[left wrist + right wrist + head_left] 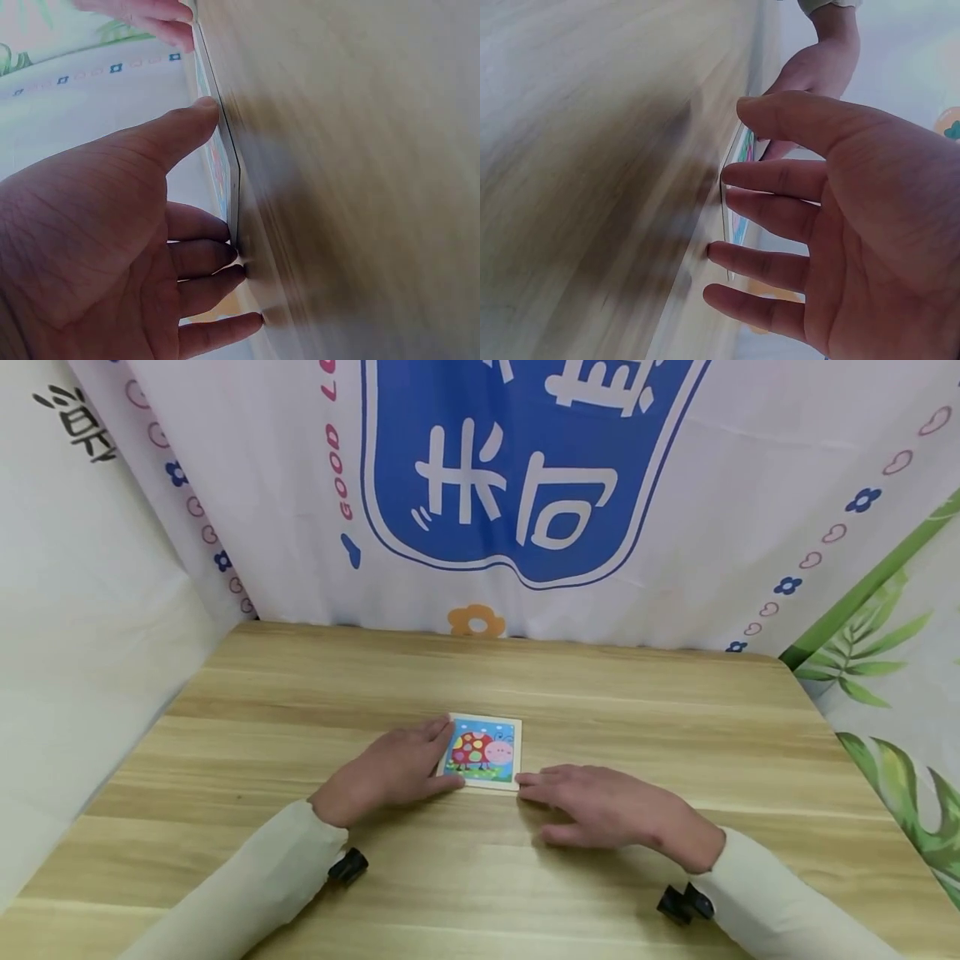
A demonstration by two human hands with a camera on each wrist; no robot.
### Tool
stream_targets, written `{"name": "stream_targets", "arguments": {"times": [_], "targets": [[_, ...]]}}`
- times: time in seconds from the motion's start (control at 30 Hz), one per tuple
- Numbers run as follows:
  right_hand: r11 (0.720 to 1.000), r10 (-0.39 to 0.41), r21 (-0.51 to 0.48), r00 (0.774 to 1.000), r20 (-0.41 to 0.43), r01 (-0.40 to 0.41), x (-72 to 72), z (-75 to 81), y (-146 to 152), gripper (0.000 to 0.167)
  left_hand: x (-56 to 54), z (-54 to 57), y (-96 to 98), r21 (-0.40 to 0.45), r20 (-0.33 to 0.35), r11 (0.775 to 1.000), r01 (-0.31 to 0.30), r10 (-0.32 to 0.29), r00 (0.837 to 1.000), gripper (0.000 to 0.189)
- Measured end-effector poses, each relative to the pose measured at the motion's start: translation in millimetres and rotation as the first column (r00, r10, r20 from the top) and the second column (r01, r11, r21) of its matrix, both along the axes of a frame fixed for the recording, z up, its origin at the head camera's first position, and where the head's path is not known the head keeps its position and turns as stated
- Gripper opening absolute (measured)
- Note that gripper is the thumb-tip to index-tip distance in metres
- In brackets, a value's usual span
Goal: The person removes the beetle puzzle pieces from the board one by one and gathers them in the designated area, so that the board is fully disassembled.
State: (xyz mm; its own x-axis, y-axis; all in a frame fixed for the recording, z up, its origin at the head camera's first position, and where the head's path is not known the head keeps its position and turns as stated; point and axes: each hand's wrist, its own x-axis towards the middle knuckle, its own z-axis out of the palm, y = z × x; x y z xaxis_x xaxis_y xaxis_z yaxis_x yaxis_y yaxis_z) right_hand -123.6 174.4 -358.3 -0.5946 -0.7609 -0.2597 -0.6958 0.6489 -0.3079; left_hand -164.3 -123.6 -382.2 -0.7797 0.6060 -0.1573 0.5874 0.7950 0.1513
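A small square picture board (482,752) with a red spotted ladybug on a blue ground lies on the wooden table. My left hand (393,768) is at its left side, thumb on the near left corner and fingers along the far left corner. In the left wrist view, the thumb (196,124) touches the board's pale edge (234,176). From the right, my right hand (600,802) reaches in with its fingertips at the near right corner, thumb apart from the board. The right wrist view shows its fingers (769,214) spread and fairly straight beside the board (742,172).
The wooden table (480,877) extends around both hands. A printed white curtain (285,568) with a blue emblem hangs along its far edge. White cloth (97,610) stands at the left, and leaf-patterned cloth (885,693) at the right. Black wrist devices (348,866) sit by the sleeves.
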Motion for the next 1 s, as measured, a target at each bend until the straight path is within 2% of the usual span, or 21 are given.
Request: {"name": "stream_targets", "arguments": {"times": [0.13, 0.33, 0.43, 0.53, 0.7, 0.87, 1.0], "targets": [[1.000, 0.004, -0.018, 1.000, 0.015, -0.003, -1.0, 1.2, 2, 0.056, 1.8, 0.8, 2.7, -0.020, -0.013, 1.000, -0.013, 0.013, 1.000, 0.087], [0.996, -0.012, -0.088, 0.998, 0.064, 0.018, -10.1, 2.2, 6, 0.053, 1.5, 0.7, 5.1, -0.031, 0.022, 0.999, -0.030, 0.030, 0.999, 0.088], [0.990, -0.056, -0.131, 0.998, 0.037, 0.061, -18.5, 4.3, 8, 0.051, 2.2, 1.7, 5.2, -0.039, 0.027, 0.999, -0.038, 0.039, 0.999, 0.089], [0.978, -0.126, -0.171, 0.992, -0.032, 0.119, -29.7, 5.0, 7, 0.047, 3.3, 3.3, 6.0, -0.038, 0.014, 0.999, -0.039, 0.040, 0.999, 0.088], [0.960, -0.208, -0.211, 0.973, -0.102, 0.184, -49.9, -1.3, 0, 0.045, 3.0, 6.9, 14.5, -0.012, 0.021, 1.000, 0.022, -0.022, 1.000, 0.080], [0.955, -0.247, -0.187, 0.966, -0.082, 0.228, -66.3, -9.3, -12, 0.053, -0.4, 7.3, 24.8, -0.029, 0.040, 0.991, 0.129, -0.128, 0.991, 0.073], [0.955, -0.268, -0.150, 0.962, -0.055, 0.257, -74.5, -14.7, -19, 0.060, -1.5, 8.1, 30.2, -0.032, 0.041, 0.988, 0.149, -0.148, 0.988, 0.067]]}}
